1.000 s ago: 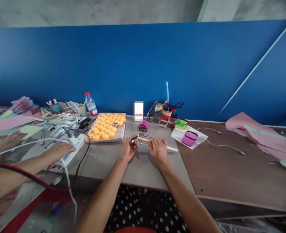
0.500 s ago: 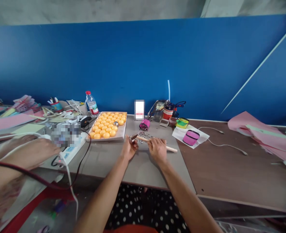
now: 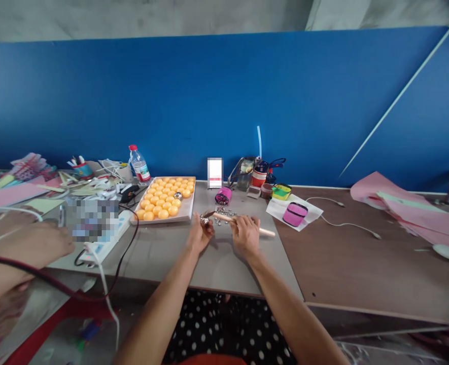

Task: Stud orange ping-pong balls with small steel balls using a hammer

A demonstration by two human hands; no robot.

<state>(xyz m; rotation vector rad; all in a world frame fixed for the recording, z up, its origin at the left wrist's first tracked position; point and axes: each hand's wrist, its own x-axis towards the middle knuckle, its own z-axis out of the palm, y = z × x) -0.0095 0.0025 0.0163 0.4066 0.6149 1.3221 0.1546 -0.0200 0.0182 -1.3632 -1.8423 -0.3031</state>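
Starting at the left, I see a co-worker's arm (image 3: 28, 248) near a white power strip (image 3: 112, 238), and farther back a bottle (image 3: 139, 166) beside the tray (image 3: 188, 208) of yellow balls (image 3: 158, 199), one shiny ball (image 3: 177, 195) sitting among them. Just right of the tray's near corner is the person's left hand (image 3: 201, 235), thumb and fingertips pinching a small shiny piece (image 3: 204, 220) above the grey desk. A wooden-handled tool (image 3: 223, 218) lies across from there, its dark head at the piece; whether the two touch, I cannot tell. Silver bits (image 3: 221, 212) are scattered just beyond, below a purple pouch (image 3: 223, 196). The right hand (image 3: 246, 234) has its fingers wrapped round the handle, thumb hidden from me, with the handle's end poking out to the right. To my mind, this close work wants the piece gripped low, left fingertips tucked clear of the tool's head, and small, measured movements from the right wrist. Keeping both forearms steady should help, and the loose bits are near enough to be knocked. Farther right, a purple pad (image 3: 295, 215) rests on white paper (image 3: 276, 209), then come a cable (image 3: 351, 223) and pink sheets (image 3: 378, 195).
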